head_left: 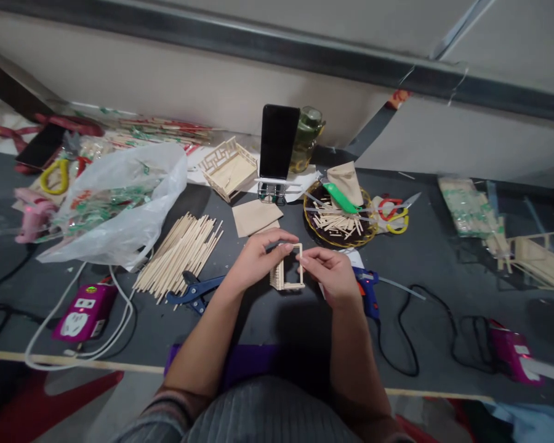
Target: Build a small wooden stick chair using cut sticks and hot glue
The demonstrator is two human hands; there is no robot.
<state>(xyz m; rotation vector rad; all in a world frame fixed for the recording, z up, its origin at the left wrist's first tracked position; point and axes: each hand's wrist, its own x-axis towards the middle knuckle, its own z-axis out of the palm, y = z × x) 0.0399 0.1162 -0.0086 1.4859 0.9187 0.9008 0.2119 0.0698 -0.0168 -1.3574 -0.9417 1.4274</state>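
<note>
Nearest the camera is the person's grey ribbed garment, its front filling the bottom middle of the view. Beyond it, the left hand grips a small boxy frame of pale wooden sticks by its upper left part, thumb along the top, while the right hand pinches the right-hand bar between thumb and fingertips. The frame is between the two hands, over the dark grey tabletop; whether it touches that surface cannot be told. Just beside the right hand lies a blue glue gun with an orange part; a dark blue plier-like cutter lies partly behind the left forearm. Farther out, a loose heap of pale wooden sticks spreads to the left, flat tan squares lie ahead of the hands, and a round dark basket with a yellow rim holds short stick pieces. Behind the squares, a black-screened phone stands upright on a holder.
</note>
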